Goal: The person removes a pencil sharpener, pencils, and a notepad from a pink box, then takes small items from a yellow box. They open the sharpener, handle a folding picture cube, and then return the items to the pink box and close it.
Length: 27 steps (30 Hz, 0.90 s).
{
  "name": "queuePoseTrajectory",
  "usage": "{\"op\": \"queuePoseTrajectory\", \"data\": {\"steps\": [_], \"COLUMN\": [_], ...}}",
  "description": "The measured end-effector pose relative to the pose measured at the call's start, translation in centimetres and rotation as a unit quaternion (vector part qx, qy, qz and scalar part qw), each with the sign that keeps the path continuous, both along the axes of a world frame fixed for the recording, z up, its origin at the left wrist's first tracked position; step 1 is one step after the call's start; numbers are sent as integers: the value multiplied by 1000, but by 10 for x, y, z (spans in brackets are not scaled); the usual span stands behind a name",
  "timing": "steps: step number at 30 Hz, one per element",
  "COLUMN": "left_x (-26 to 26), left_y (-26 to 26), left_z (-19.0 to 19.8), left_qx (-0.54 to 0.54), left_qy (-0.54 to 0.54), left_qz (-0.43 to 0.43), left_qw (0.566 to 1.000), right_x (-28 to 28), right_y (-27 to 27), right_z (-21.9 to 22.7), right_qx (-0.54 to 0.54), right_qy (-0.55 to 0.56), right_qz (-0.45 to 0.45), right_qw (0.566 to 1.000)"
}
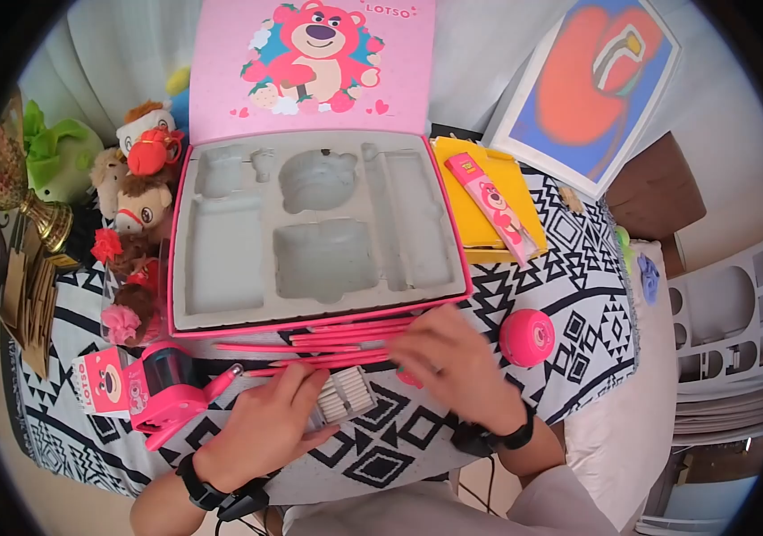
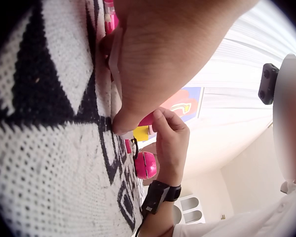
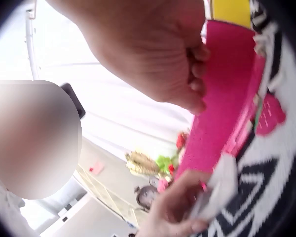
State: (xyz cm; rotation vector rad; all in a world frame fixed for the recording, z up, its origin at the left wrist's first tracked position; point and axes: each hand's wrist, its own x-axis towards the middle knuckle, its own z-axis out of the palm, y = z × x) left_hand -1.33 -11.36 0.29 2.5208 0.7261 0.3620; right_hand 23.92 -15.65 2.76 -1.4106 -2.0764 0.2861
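Observation:
In the head view, my left hand grips a small case of white sticks low on the patterned cloth. The right wrist view shows its fingers round the pale case. My right hand, blurred, hovers at the right ends of several pink pencils lying before the box. Its fingers are bent in the right wrist view, where the hand is beside the pink box wall; whether they pinch anything cannot be told. A pink strawberry-shaped piece lies on the cloth.
The open box with its grey moulded tray stands behind the pencils. Left are a pink sharpener, a small card box and plush toys. Right are a round pink container and a pink packet on a yellow one.

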Motion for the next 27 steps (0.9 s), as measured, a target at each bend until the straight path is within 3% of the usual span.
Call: {"op": "queuePoseTrajectory", "data": {"steps": [1,3,10,14,17,19,22,27], "left_x": [0,0,-1,-2,-2,-2,-1,-2], "left_y": [0,0,0,-1,-2,-2,-1,0], "left_z": [0,0,-3,-6,-6,-7,-3,-2], "left_qx": [1,1,7,-2,-2,0,-13,3], "left_qy": [-2,-4,-10,-16,-13,-14,-10,-6], "left_qz": [-1,0,-2,9,9,8,7,-1], "left_qw": [1000,1000,1000,1000,1000,1000,1000,1000], "right_x": [11,27,27,35,39,37,42,42], "right_y": [-6,-19,-51,-56,-58,-56,-48,-42], "right_z": [5,15,11,-5,-5,5,10,-5], "right_qx": [0,-98,-139,-149,-87,-70,-15,-23], "right_qy": [-4,-14,-42,-66,-85,-41,-64,-108], "right_qz": [-1,-69,-258,-237,-209,-298,-322,-331], "right_qw": [1000,993,955,958,970,951,944,937]}}
